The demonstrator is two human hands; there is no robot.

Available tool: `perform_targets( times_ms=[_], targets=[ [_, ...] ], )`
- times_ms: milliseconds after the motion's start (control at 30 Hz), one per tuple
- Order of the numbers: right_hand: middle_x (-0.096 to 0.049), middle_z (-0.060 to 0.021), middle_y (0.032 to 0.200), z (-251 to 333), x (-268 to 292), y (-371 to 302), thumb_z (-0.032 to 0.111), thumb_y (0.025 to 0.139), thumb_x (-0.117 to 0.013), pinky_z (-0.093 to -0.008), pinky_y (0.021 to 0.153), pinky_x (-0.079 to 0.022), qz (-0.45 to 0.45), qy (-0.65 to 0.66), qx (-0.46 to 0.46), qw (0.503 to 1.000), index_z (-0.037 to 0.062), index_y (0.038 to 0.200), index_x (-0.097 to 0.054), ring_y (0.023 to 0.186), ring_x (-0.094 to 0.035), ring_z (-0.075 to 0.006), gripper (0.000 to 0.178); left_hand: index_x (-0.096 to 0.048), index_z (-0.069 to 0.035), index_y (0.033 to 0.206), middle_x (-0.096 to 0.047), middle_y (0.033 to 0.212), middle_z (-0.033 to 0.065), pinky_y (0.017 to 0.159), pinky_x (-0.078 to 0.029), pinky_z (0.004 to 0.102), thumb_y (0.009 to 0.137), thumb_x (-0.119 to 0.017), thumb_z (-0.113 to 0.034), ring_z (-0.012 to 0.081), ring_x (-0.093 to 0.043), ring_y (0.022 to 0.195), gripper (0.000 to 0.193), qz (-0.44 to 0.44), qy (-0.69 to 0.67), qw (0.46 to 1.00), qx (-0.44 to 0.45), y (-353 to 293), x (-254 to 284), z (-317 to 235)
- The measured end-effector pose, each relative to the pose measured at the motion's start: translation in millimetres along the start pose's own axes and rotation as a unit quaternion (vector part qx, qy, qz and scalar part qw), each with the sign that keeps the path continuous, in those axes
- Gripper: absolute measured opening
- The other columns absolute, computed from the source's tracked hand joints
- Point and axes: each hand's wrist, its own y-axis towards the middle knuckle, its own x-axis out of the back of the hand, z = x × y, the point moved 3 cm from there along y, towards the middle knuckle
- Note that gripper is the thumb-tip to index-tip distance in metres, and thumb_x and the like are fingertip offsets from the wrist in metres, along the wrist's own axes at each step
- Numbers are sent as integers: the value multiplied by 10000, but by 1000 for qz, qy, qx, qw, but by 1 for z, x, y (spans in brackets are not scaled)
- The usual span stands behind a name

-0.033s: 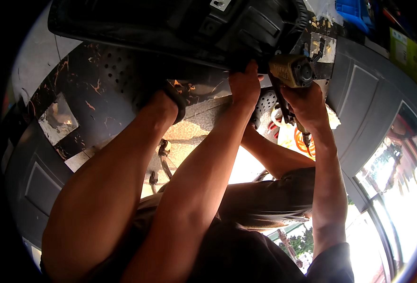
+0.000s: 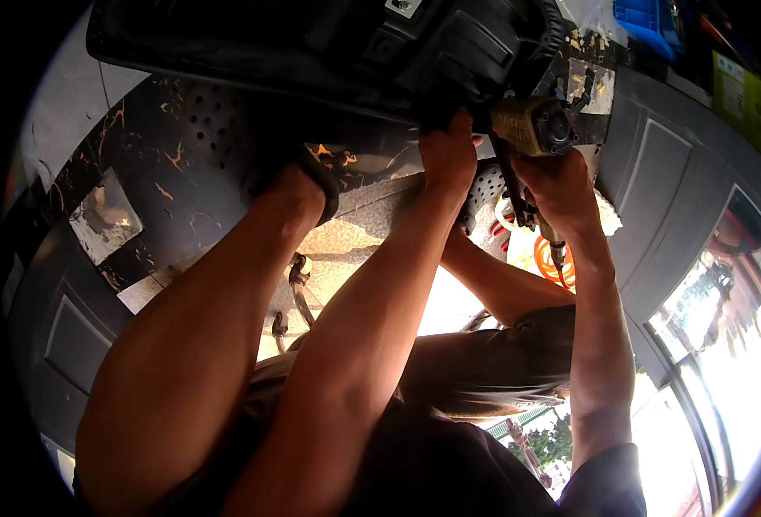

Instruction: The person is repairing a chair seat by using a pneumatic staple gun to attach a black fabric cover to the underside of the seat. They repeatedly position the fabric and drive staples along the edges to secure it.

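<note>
A large black moulded plastic seat-like base point(image 2: 311, 56), underside up, lies across the top of the view, with a small silver metal plate point(image 2: 403, 7) on it. Its black rim is turned in with tight puckered folds point(image 2: 554, 39) at the right end, so that stretch looks already drawn over. Along the near edge, left of the hands, the rim is smooth and dark; no fastening shows there, and how much is left to do cannot be told.

The left hand point(image 2: 449, 159) presses at the near edge, fingers bent — whether they pinch the rim is lost in shadow. The right hand point(image 2: 563, 189) is wrapped round the grip of an olive-brown pistol-shaped air tool point(image 2: 518, 122), whose front end is close by the edge, just beside the left hand. Work at this spot seems under way rather than finished, though contact is hidden.

Below the tool hangs a metal hose fitting point(image 2: 558, 253), near an orange coiled hose point(image 2: 544, 250). Farther out are a grey perforated shoe point(image 2: 486, 183), a dark paint-flaked surface point(image 2: 161, 185) and a blue plastic bin point(image 2: 643, 21).
</note>
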Motion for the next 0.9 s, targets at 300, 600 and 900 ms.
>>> perform_targets(
  times_ms=[300,600,900],
  targets=[
    [-696,-160,850,1,-7,14,161,836,-647,-347,734,-510,10,1,13,1000,-7,1098,-651,762,-659,-212,312,-579,102,1163,-698,1031,168,680,-579,327,935,-602,-189,239,-721,775,371,-7,-17,1000,21,-5,0,-7],
    [-654,-38,742,-8,-2,12,114,835,-680,-269,539,-485,40,-11,-63,997,-10,1049,-675,588,-569,-73,247,-586,111,1187,-693,1070,176,759,-548,341,953,-586,-231,278,-728,804,415,16,-37,999,-16,0,3,-4],
    [-689,-49,814,-2,35,-17,141,841,-701,-253,526,-486,-9,37,-45,998,-29,1060,-676,626,-602,-74,278,-578,45,1182,-660,1123,168,785,-535,365,915,-657,-342,305,-729,904,476,41,-6,999,10,8,5,7]
  ],
)
